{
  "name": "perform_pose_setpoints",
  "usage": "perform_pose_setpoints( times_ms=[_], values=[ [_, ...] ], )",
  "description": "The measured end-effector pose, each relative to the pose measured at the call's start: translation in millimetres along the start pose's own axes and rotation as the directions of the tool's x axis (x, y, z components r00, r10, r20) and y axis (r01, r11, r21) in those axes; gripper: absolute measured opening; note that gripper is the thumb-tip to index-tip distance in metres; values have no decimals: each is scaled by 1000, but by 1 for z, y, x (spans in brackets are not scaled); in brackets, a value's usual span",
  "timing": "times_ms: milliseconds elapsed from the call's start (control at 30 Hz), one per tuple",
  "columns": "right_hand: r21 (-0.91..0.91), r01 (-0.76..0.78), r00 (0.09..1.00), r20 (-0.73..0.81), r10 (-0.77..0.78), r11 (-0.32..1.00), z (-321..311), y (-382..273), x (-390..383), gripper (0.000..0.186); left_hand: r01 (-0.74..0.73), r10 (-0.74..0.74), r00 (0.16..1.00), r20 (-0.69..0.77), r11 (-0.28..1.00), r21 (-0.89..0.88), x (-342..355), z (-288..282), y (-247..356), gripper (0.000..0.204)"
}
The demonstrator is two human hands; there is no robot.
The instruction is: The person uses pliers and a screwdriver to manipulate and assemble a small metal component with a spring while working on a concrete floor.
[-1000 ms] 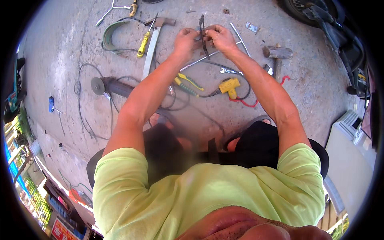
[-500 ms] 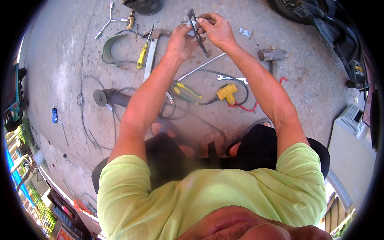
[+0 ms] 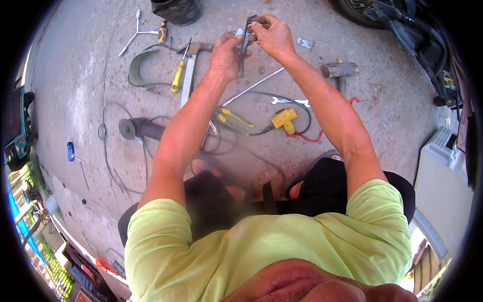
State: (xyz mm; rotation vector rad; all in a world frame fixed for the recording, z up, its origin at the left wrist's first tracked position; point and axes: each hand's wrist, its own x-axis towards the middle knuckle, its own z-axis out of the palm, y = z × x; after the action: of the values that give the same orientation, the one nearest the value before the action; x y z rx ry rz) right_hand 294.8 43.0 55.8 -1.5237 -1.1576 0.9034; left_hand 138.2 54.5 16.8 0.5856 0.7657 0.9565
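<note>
Out in front of me, both hands are on a thin dark flat metal bracket (image 3: 245, 43), now seen nearly edge-on. My left hand (image 3: 225, 56) grips its left side, thumb on top and fingers behind. A small pale grey piece (image 3: 240, 32) shows by that thumb. My right hand (image 3: 273, 36) pinches near the bracket's upper end; its fingertips partly hide that spot. Left of my left hand lie a hammer (image 3: 189, 73) and a yellow-handled screwdriver (image 3: 178, 75). Below the hands rest a long metal rod (image 3: 254, 86) and yellow-green pliers (image 3: 234, 120).
An angle grinder (image 3: 142, 129) with its cord lies left of my left forearm. A yellow plug connector (image 3: 285, 120), an open-ended wrench (image 3: 291, 101) and a mallet (image 3: 340, 70) lie nearer my right arm. A Y-shaped socket wrench (image 3: 137, 33), black bucket (image 3: 177, 11) and motorbike (image 3: 420, 43) stand farther off.
The bracket has turned from showing its slotted face to nearly edge-on and more upright. Both hands keep their hold, almost in the same place.
</note>
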Motion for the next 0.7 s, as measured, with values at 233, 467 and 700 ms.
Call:
perform_pose_setpoints(
  times_ms=[233,467,700],
  values=[
    [46,-49,999,7,49,998,-2,3,3,28,-2,2,1000,13,1000,-7,1,3,1,15],
    [29,-55,998,-22,56,998,-4,-1,4,26,-12,12,1000,7,1000,14,0,4,2,15],
    [-66,8,998,-54,-11,998,-10,-3,4,28,-67,66,998,10,995,68,1,6,-1,18]
  ],
)
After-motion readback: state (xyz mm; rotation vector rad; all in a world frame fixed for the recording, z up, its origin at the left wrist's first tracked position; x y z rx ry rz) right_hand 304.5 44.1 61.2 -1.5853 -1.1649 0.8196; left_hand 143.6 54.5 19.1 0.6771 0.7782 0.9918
